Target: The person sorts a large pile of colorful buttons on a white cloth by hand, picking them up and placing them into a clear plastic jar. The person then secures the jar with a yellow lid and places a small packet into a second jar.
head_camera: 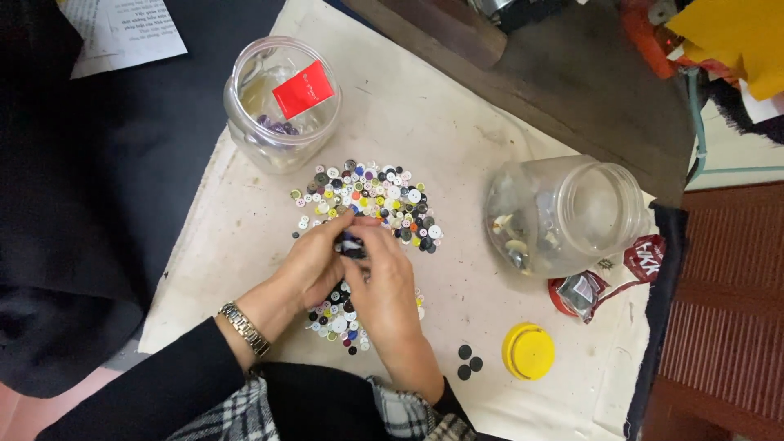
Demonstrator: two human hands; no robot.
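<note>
Low in the frame lie three dark buttons (469, 362) and a yellow lid (528, 351) on the cream cloth (245, 245). At centre the left hand (314, 265) and right hand (385, 286) meet fingertip to fingertip over the heap of mixed buttons (371, 204), pinching something small and dark — what exactly I cannot tell. Farther up, a tipped clear jar (563, 214) lies right of centre — another jar with a red label (282, 102) stands upper left.

Count of items on the cloth-covered work surface

Two hands: left hand (309, 263), right hand (384, 282). Two clear plastic jars: one far left (282, 102), one on its side at right (563, 216). One yellow lid (528, 351). Three separate black buttons (468, 362). One heap of mixed buttons (371, 200), too many to count. One wristwatch (244, 329).
</note>
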